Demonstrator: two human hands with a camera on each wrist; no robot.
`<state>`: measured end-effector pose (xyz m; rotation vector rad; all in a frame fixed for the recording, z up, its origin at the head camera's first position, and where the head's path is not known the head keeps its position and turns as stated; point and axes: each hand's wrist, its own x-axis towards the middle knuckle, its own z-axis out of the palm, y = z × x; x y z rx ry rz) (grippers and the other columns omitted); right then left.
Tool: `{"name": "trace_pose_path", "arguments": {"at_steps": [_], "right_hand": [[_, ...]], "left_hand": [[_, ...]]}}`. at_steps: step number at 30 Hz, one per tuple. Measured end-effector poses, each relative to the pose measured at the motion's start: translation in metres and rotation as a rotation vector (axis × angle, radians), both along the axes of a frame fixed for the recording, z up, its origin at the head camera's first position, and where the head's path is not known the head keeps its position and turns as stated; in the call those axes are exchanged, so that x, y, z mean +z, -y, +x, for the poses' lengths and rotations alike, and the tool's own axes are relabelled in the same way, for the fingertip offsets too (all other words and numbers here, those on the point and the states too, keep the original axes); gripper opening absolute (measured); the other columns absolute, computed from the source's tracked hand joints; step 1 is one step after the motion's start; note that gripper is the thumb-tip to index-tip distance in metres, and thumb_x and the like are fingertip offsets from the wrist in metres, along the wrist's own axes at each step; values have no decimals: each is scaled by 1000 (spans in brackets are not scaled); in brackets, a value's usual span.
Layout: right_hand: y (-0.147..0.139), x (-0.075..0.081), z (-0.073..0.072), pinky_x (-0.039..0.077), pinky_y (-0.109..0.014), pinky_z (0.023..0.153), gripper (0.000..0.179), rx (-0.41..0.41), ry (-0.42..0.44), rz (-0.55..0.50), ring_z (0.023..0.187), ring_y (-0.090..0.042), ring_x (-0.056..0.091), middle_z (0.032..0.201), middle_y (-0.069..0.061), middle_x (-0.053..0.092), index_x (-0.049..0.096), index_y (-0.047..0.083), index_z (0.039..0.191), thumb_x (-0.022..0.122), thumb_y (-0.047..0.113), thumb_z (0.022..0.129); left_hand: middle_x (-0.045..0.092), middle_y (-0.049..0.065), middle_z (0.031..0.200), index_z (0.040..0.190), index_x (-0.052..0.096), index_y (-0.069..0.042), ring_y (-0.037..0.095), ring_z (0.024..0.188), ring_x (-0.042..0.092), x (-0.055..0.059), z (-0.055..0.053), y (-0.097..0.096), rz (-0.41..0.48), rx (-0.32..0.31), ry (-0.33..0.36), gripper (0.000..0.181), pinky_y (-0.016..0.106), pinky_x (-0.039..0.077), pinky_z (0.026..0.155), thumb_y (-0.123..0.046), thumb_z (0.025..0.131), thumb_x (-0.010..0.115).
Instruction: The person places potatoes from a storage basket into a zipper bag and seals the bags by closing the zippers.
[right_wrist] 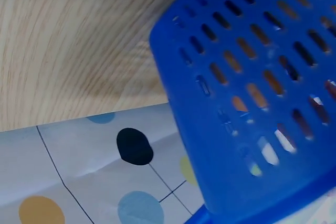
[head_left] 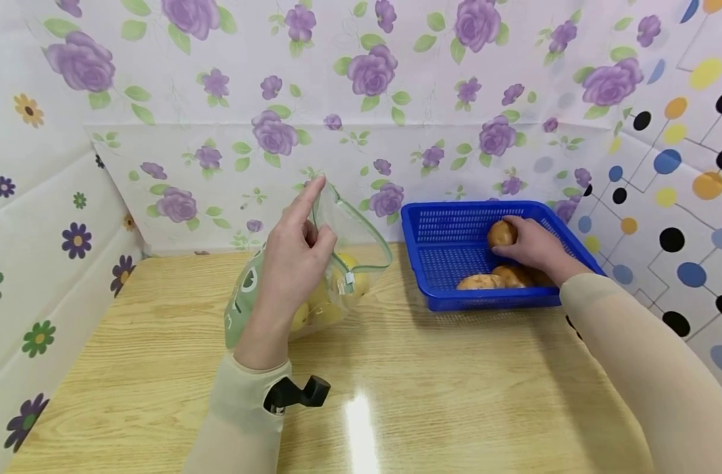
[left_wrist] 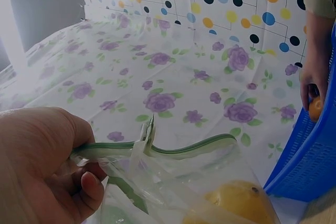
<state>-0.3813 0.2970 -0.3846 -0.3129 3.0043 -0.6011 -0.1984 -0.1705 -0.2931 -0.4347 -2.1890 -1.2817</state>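
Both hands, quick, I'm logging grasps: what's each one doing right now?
Left hand: holding the bag by its zip edge.
Right hand: holding a potato.

your table [head_left: 432, 382] shows glossy wood grain, your basket [head_left: 493, 301] smooth plastic, your bag [head_left: 361, 227] thin clear shiny plastic, and the wall sheet [head_left: 331, 95] looks faintly creased.

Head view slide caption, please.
Left hand holds a bag of yellow fruit; right hand grips a potato at the blue basket.
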Motion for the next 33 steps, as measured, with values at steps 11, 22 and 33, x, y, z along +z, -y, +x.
{"name": "trace_pose_path", "arguments": {"at_steps": [11, 22, 33], "right_hand": [[19, 28, 18, 51, -67, 103, 99, 36, -36, -101, 128, -49, 58, 158, -32, 48, 22, 3, 176, 76, 46, 104], [43, 62, 44, 49, -66, 104, 99, 68, -91, -184, 136, -45, 54, 157, -26, 51, 26, 8, 176, 75, 53, 103], [75, 96, 72, 49, -61, 105, 95, 111, -114, -287, 139, -39, 55, 161, -18, 51, 32, 15, 175, 79, 52, 100]], "left_hand": [[64, 5, 138, 169, 48, -17, 17, 57, 38, 0, 0, 0, -7, 8, -7, 77, 27, 32, 51, 7, 95, 54], [66, 6, 129, 169, 48, -17, 18, 58, 39, 0, 0, -1, 2, 4, -3, 78, 27, 33, 51, 8, 95, 54], [58, 8, 104, 169, 48, -16, 19, 59, 39, 0, 0, -1, 6, -1, 1, 78, 27, 33, 52, 7, 95, 54]]}}
